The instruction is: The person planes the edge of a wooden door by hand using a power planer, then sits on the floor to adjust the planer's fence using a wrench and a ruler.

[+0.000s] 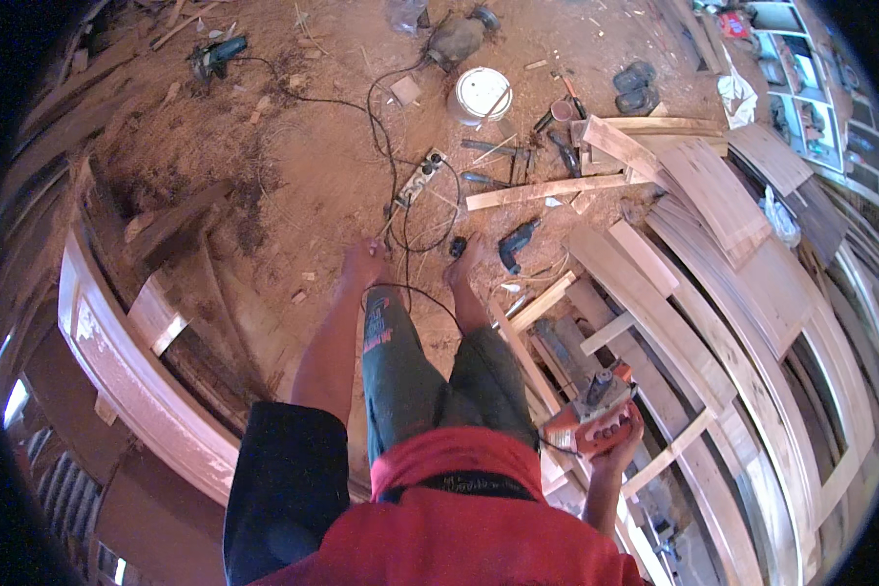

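At the right hand, out to the person's right: an orange-and-grey, boxy power tool, fingers clamped round its body. Dark cord leaves it on the side toward the shorts. Pale, flat timber planks lie forward and right of those fingers.

Left hand low and forward. Cannot tell whether its fingers are apart or together, or hold anything. Ahead of them, slightly right, a pale, long multi-socket power strip on the reddish, sawdust-strewn floor. Thin black cable runs near them, across the front of the grey-green cloth shorts. Farther right of the same fingers, a dark, pistol-shaped drill.

Handling, my judgement: a one-handed hold on a likely heavy tool wants a full wrap, fingers clear of working face and trigger, wrist straight. Lead the cord outside the legs with slack; a loop across the shorts could snag. Left fingers best kept loose of tangles, shifting one cable at a time.
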### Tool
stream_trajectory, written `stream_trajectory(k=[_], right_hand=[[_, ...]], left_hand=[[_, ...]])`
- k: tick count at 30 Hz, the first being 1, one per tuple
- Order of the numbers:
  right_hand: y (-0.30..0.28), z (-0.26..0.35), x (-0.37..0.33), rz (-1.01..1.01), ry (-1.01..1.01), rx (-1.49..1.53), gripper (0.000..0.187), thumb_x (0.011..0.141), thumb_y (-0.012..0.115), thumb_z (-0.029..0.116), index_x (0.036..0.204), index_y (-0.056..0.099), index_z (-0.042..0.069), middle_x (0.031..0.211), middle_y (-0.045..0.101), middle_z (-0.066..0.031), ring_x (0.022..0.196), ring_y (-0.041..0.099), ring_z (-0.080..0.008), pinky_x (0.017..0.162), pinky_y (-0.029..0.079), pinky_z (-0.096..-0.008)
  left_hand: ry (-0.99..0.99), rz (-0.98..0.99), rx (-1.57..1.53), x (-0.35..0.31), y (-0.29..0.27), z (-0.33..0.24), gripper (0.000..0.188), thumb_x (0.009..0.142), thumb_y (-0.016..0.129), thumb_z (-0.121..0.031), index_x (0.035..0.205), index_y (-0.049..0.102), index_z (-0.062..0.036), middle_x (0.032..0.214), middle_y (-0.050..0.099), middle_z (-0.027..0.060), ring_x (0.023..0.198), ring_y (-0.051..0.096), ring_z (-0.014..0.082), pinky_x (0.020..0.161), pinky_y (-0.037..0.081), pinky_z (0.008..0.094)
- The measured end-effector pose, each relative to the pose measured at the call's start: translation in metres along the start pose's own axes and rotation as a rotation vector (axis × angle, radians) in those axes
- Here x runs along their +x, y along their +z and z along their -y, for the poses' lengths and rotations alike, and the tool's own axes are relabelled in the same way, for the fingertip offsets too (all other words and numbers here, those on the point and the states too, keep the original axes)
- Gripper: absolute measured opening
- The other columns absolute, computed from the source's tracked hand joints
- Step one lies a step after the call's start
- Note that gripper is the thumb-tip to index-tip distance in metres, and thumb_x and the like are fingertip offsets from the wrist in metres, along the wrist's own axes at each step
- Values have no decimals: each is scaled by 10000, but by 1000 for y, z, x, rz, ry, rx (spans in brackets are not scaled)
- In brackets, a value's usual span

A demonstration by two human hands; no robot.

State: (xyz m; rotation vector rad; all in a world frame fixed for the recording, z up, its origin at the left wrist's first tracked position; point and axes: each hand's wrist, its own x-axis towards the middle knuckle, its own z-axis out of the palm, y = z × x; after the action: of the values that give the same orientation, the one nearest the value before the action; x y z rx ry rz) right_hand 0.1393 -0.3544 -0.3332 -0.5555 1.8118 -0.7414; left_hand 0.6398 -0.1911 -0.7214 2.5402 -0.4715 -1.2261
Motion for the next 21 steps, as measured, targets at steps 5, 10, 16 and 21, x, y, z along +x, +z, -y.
stream_trajectory(k=[5,10,16,21], right_hand=[[-14,13,68,-30,233,-84,547,885,619,583,1241,588,170,1014,620,-7,867,617,-162,725,517,-334],[-19,7,111,-97,317,-9,576,918,584,511,1356,566,138,1341,600,-87,1193,608,-272,941,535,-477],[38,9,148,-136,365,-82,544,915,591,495,1315,600,126,1230,676,-90,1074,673,-244,891,573,-411],[51,0,157,-212,101,-318,558,926,569,494,1330,589,108,1269,664,-98,1118,662,-253,956,546,-458]], left_hand=[[37,16,-22,39,66,-24,316,919,622,-336,1051,710,-63,1028,727,218,1000,696,405,861,552,488],[-44,-90,-44,114,137,-17,332,891,640,-312,996,701,-4,989,712,256,980,683,439,858,531,538],[96,-189,151,223,201,79,415,912,614,-307,1199,611,-8,1099,678,305,1028,650,499,900,521,568],[-109,-215,-80,288,280,2,532,919,627,-279,1344,510,18,1186,641,333,1087,626,507,939,510,572]])
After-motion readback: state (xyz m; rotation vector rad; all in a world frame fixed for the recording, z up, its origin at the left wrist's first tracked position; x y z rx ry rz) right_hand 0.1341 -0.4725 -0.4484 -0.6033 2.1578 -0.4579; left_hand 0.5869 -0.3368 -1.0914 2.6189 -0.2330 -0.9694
